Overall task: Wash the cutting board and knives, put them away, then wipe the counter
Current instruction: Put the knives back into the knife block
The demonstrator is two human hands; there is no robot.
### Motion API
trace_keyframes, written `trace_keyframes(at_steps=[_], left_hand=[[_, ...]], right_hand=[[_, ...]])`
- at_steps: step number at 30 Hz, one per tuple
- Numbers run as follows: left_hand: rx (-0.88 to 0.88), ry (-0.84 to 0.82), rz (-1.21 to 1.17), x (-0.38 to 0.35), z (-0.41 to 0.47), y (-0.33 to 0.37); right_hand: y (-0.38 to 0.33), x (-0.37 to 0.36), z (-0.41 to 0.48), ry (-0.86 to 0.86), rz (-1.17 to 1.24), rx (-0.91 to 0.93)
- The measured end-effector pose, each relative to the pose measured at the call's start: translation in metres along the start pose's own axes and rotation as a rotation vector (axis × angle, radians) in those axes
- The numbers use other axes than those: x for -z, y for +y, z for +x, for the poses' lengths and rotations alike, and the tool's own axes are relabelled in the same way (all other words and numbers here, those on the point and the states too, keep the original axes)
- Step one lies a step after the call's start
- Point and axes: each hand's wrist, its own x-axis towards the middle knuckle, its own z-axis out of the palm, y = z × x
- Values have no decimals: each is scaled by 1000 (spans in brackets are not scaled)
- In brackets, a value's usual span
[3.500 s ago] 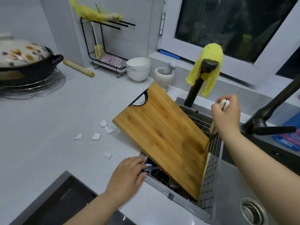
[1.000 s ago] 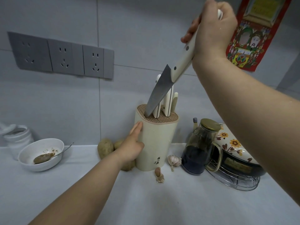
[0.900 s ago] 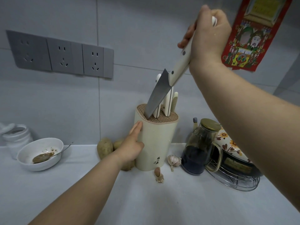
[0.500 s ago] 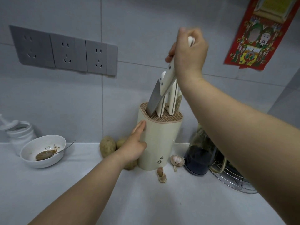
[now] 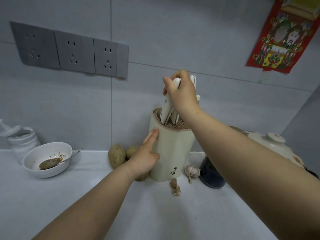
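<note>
Cream knife block stands on the pale surface. The right grip is curled round the white handle of the knife, whose blade is sunk in the block's slotted top, with the handle leaning left beside other white handles. The left grip lies flat against the block's left side, fingers straight. Potatoes sit just behind it. A garlic bulb lies by the block's base, and a white bowl with a spoon stands well to the left.

2 bare forearms, bare left hand, bare right hand
</note>
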Motion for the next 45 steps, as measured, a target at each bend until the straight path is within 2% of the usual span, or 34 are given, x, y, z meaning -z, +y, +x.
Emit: trace_keyframes(at_steps=[4, 11, 15, 21, 24, 28, 32, 38, 45], left_hand=[[11, -1, -13, 1, 0, 1], [-6, 4, -6, 2, -1, 6], [-25, 110, -65, -1, -3, 7], [-86, 311, -17, -10, -14, 21], [-103, 319, 26, -20, -33, 33], [-143, 172, 4, -51, -66, 52], [-191, -44, 18, -105, -112, 74], [-236, -348, 24, -205, -192, 100], [-188, -634, 46, -311, -285, 117]], right_hand=[[-4, 4, 4, -64, -116, -5], [-8, 10, 0, -60, -594, 151], [-9, 20, -6, -87, -565, 83], [-12, 57, -29, -130, -670, 25], [-15, 83, -53, -163, -702, 12], [-20, 130, -99, -193, -696, -19], [-18, 194, -162, -199, -723, -101], [-12, 313, -290, -180, -709, -395], [-5, 432, -466, -30, -736, -740]])
